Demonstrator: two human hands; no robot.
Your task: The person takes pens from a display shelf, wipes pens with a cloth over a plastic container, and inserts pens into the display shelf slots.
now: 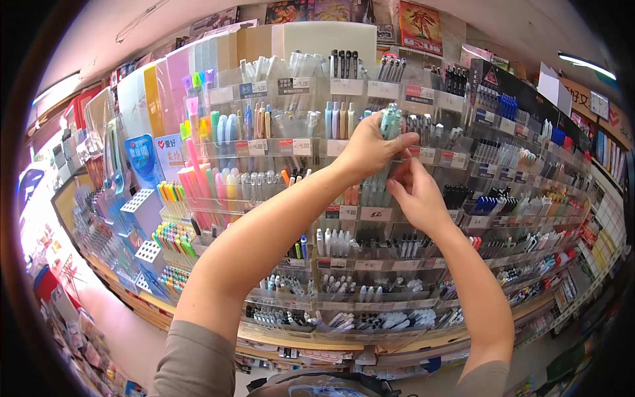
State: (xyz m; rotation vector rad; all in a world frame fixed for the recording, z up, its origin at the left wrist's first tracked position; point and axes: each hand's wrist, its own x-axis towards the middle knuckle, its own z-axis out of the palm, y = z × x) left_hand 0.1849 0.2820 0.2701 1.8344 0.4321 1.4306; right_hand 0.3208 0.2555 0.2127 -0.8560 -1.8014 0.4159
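A bunch of pale green pens (391, 122) is gripped in my left hand (370, 147), in front of the middle of the pen rack. The thumb lies across the bunch, and the other fingers are mostly hidden behind it. Just below and to the right is my right hand (420, 198), its thumb and forefinger apart beside the lower part of the bunch. I cannot tell whether it touches the pens. Behind both hands stands the clear tiered rack (378, 214), with pens in its compartments.
Pink highlighters (192, 180) and colourful pens (173, 239) fill the left side. Blue pens (508, 106) stand at the upper right. Price labels (301, 147) line the tier fronts. A wooden ledge (297, 341) runs below. Large sheets (177, 86) rise behind the rack.
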